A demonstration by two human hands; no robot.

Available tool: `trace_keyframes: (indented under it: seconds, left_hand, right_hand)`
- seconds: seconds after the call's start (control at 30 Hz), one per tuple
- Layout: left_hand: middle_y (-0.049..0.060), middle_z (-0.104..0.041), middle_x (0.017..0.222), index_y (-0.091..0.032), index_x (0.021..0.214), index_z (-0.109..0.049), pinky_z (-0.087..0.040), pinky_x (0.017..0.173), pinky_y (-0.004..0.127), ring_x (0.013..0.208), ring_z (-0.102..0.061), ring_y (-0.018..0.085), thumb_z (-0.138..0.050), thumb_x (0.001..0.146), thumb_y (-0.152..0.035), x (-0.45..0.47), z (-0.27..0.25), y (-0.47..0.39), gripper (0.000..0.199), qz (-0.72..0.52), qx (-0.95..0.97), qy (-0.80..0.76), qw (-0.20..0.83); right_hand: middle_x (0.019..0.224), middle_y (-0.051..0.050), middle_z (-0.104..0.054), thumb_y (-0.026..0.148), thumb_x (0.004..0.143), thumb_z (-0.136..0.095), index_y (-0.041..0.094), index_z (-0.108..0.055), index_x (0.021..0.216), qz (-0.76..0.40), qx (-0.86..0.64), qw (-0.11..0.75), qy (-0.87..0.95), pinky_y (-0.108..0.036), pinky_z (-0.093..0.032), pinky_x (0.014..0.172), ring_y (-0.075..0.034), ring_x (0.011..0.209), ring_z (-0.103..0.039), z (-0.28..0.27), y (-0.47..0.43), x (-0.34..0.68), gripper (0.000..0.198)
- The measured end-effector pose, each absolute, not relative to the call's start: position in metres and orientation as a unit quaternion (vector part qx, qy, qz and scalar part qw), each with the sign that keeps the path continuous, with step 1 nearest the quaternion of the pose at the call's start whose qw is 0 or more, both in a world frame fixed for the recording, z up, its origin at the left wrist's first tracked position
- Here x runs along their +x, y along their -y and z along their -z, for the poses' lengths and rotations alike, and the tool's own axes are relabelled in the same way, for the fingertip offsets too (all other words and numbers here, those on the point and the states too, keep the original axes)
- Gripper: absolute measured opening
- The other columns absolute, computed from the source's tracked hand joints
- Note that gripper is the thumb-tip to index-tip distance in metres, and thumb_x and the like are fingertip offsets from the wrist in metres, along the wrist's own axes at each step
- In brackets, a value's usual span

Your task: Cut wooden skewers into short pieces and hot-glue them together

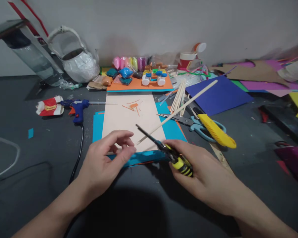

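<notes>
My right hand [198,165] is wrapped round long-nose pliers [173,154] with black-and-yellow handles, their jaws pointing up and left. My left hand [111,152] is in front of the paper with fingers curved and thumb apart from the index finger. Just beside its fingertips is the lower end of a thin wooden stick [188,102], which slants up to the right and passes behind the pliers' jaws. I cannot tell whether the fingertips touch it. Beneath lies a pale sheet [129,129] on blue sheets [173,129], with small orange scraps [134,105] on it.
A blue glue gun [78,109] lies left, its cable running toward me. On the right are scissors [201,127], a yellow cutter [216,130], wooden sticks [179,97] and dark blue paper [218,94]. Clay packs [125,72] and a white basket [80,66] stand behind.
</notes>
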State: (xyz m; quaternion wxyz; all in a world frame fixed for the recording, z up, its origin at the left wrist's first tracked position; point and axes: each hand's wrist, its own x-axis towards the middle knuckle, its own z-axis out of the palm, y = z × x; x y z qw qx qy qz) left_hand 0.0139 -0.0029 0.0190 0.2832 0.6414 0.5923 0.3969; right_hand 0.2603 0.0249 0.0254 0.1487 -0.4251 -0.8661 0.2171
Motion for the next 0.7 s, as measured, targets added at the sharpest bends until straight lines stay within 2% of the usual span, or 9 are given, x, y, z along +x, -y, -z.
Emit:
trace_keyframes:
  seconds: [0.07,0.13,0.2,0.37,0.5,0.7]
  left_hand:
    - [-0.006,-0.073,0.081,-0.022,0.097,-0.067,-0.049,0.059,0.014,0.064,-0.066,0.007,-0.07,0.083,-0.026,0.019,-0.02,0.006,0.014,-0.4,0.647,-0.581,0.291]
    - [-0.008,-0.071,0.071,-0.022,0.088,-0.068,-0.047,0.057,0.011,0.057,-0.064,0.004,-0.068,0.084,-0.022,0.022,-0.021,0.009,0.003,-0.398,0.654,-0.588,0.262]
    - [-0.01,-0.07,0.065,-0.023,0.084,-0.067,-0.046,0.056,0.01,0.053,-0.063,0.002,-0.062,0.089,-0.018,0.023,-0.021,0.012,0.008,-0.397,0.663,-0.587,0.241]
    - [-0.012,-0.069,0.065,-0.022,0.08,-0.064,-0.046,0.059,0.009,0.054,-0.065,0.001,-0.057,0.09,-0.011,0.022,-0.022,0.014,0.016,-0.396,0.691,-0.573,0.194]
    - [-0.012,-0.07,0.066,-0.023,0.082,-0.064,-0.046,0.06,0.011,0.058,-0.067,0.003,-0.057,0.091,-0.011,0.022,-0.023,0.015,0.016,-0.388,0.704,-0.571,0.166]
    - [-0.009,-0.071,0.067,-0.022,0.079,-0.062,-0.048,0.06,0.017,0.061,-0.068,0.007,-0.055,0.091,-0.011,0.021,-0.025,0.015,0.018,-0.369,0.738,-0.552,0.121]
  right_hand:
    - [0.117,-0.007,-0.069,0.017,0.083,-0.055,0.022,-0.051,0.125,-0.238,-0.415,0.146,0.866,-0.033,-0.051,0.084,-0.022,0.103,-0.066,-0.027,-0.021,0.254,0.043]
    - [0.115,-0.006,-0.068,0.016,0.081,-0.055,0.022,-0.051,0.124,-0.257,-0.415,0.143,0.861,-0.034,-0.051,0.084,-0.022,0.102,-0.065,-0.027,-0.018,0.248,0.043]
    - [0.113,-0.006,-0.068,0.015,0.079,-0.056,0.022,-0.051,0.123,-0.276,-0.422,0.141,0.852,-0.034,-0.05,0.084,-0.022,0.102,-0.064,-0.027,-0.016,0.243,0.044]
    - [0.115,-0.006,-0.067,0.013,0.077,-0.056,0.023,-0.052,0.123,-0.307,-0.44,0.145,0.831,-0.035,-0.048,0.086,-0.023,0.105,-0.063,-0.027,-0.015,0.237,0.048]
    - [0.108,-0.006,-0.068,0.015,0.078,-0.055,0.022,-0.055,0.117,-0.304,-0.441,0.139,0.833,-0.037,-0.048,0.084,-0.024,0.101,-0.064,-0.031,-0.017,0.234,0.04]
    - [0.1,-0.012,-0.069,0.016,0.076,-0.051,0.015,-0.057,0.109,-0.258,-0.426,0.127,0.858,-0.042,-0.05,0.077,-0.03,0.092,-0.065,-0.03,-0.014,0.233,0.033]
